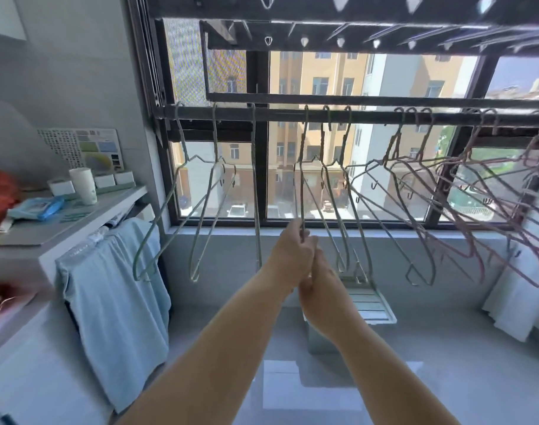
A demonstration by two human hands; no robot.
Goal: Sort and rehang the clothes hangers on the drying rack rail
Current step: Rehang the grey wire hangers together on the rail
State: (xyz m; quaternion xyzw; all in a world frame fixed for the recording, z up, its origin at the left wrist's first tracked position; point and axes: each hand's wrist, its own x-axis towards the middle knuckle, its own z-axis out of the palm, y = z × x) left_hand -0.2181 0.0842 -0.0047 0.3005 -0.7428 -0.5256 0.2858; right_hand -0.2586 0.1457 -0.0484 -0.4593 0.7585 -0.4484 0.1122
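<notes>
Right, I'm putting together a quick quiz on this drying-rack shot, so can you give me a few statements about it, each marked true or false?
1. The left hand pinches the bottom end of a hanger that is hooked on the rail. True.
2. The pink hangers are bunched at the left end of the rail. False: they hang at the right end, and the hangers to the left are greenish or silver.
3. A blue cloth hangs down at the front of the counter on the left. True.
4. The white cup lies tipped over on the floor. False: it stands upright on the counter.
</notes>
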